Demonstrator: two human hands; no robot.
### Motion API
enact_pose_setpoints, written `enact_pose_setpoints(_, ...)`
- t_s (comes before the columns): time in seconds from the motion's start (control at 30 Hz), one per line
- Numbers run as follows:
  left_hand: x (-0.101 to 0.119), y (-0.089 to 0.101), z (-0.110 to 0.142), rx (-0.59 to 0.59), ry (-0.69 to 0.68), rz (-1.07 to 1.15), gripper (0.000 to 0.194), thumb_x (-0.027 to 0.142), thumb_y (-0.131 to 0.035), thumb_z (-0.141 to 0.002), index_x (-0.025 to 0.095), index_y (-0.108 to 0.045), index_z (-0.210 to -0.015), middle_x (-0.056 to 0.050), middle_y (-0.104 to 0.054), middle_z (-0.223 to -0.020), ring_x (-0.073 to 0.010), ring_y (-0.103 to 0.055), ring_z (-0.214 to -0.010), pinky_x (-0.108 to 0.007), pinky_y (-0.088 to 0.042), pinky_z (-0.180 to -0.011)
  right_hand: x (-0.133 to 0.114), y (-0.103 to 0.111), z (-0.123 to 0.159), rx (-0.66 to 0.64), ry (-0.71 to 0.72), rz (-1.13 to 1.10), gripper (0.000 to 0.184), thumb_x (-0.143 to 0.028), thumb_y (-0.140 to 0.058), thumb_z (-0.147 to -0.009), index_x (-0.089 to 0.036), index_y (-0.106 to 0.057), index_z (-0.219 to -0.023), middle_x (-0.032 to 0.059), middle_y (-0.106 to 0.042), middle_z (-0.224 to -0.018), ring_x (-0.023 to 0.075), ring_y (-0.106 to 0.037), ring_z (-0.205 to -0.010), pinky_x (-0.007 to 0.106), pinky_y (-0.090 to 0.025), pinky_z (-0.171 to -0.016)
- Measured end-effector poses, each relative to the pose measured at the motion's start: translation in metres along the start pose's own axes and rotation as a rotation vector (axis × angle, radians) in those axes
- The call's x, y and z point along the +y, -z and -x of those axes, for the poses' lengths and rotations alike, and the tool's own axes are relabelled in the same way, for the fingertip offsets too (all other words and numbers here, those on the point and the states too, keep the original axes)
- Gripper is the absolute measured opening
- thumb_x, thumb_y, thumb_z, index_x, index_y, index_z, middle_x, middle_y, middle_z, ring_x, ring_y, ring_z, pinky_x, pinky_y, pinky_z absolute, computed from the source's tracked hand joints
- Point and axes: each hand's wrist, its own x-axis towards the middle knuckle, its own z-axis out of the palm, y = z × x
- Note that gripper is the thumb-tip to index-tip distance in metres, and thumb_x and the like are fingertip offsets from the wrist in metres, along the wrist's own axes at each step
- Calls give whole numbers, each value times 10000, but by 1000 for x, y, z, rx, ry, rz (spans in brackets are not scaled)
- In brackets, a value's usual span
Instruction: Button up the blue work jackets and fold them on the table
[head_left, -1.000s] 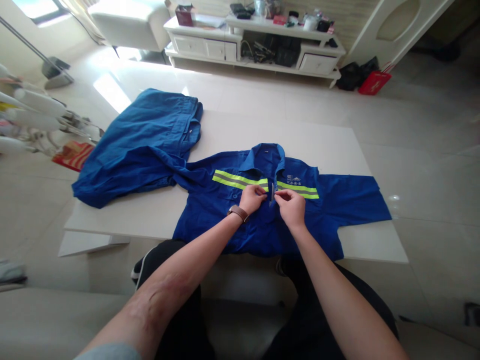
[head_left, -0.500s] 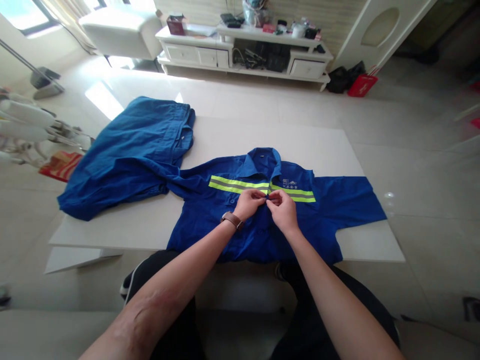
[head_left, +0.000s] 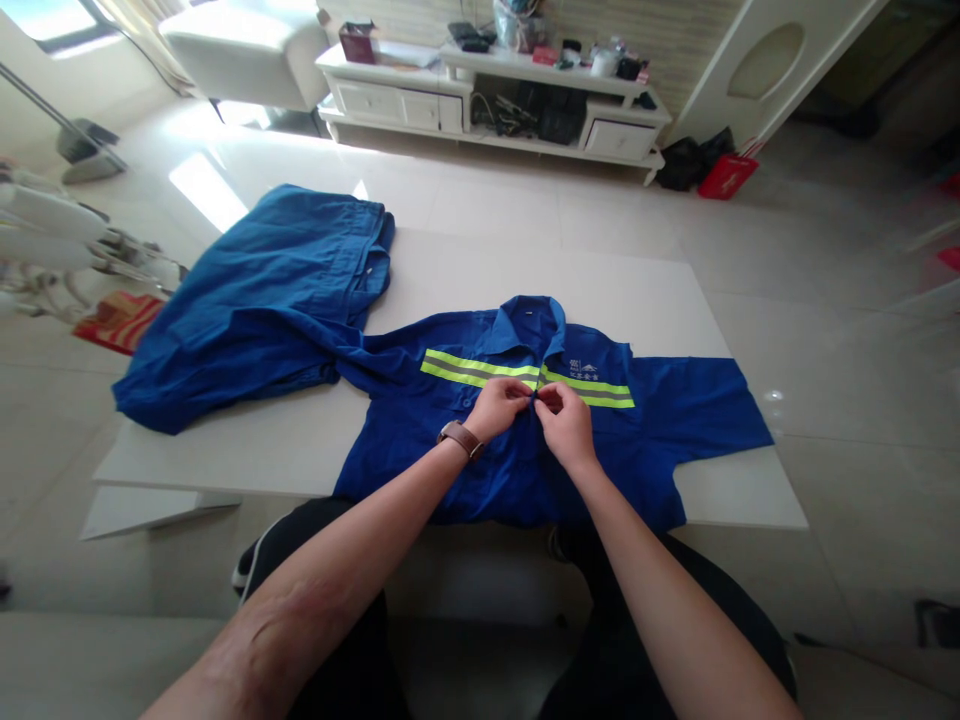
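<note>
L hand (head_left: 498, 408) & R hand (head_left: 568, 428) meet at the front opening of a blue jacket (head_left: 517, 480); fingertips of both close in a pinch on its front edges, a bit of dark blue cloth btwn them. Can't tell if a button's in the grip. Jacket lies face up right under the fingers, on a white table (head_left: 600, 275), sleeves out to either side.

Just above the fingers: 2 lengths of yellow-green reflective stripe (head_left: 457, 367) w/ a grey middle, 1 per side. Up & R of fingertips, on the chest: white logo (head_left: 583, 368), incl. a mountain-like mark w/ a row of Chinese-looking chars below, too small to read for sure. Straight above fingers, inside the collar (head_left: 511, 330), a tiny pale label (head_left: 529, 312), illegible.

Up & L of fingers: folded blue clothing (head_left: 285, 260), partly under the jacket's sleeve. Far up & R, on floor: red bag (head_left: 727, 176), pale print, unreadable. Brown-strap watch (head_left: 461, 438) on L wrist.
</note>
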Motion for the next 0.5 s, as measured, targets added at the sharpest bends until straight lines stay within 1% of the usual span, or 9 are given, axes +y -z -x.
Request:
enact_pose_setpoints(0.17, 3, 5, 1, -46, -2, 9, 127, 23, -716, -726, 140, -742, -769, -22, -729, -734, -137, -662, -704, -251, -520, -724, 2, 2, 0, 6, 16, 45, 103, -274, -621, -824, -198, -690, -805, 90, -745, -920, 223, -699, -789, 345, -574, -791)
enact_pose_setpoints(0.3, 9, 7, 4, -59, 30, -23, 117, 48, -707, -737, 139, -764, -784, -25, -737, -750, -130, -657, -711, -236, -504, -706, 5, 3, 0, -14, 18, 41, 98, -264, -619, -828, -201, -691, -808, 71, -741, -887, 214, -696, -770, 328, -560, -767)
enact_pose_setpoints(0.4, 11, 8, 7, -93, 67, -11, 47, 162, -739, -781, 136, -777, -791, -31, -736, -744, -129, -651, -699, -234, -499, -683, 5, 3, 0, -40, 11, 52, 70, -240, -614, -818, -207, -675, -808, 51, -728, -842, 209, -686, -759, 316, -539, -748)
enact_pose_setpoints(0.47, 11, 7, 9, -94, 81, 14, 123, 253, -783, -787, 130, -780, -786, -37, -732, -730, -129, -644, -684, -234, -497, -665, 5, 3, 1, -43, 34, 70, 67, -232, -605, -822, -210, -662, -797, 46, -715, -834, 205, -674, -752, 313, -523, -741)
enact_pose_setpoints(0.5, 10, 6, 9, -83, 87, 33, 144, 270, -799, -783, 127, -780, -783, -40, -731, -727, -128, -642, -680, -233, -497, -659, 4, 3, 1, -41, 48, 85, 74, -234, -599, -830, -211, -655, -789, 46, -709, -835, 204, -667, -751, 313, -516, -741)
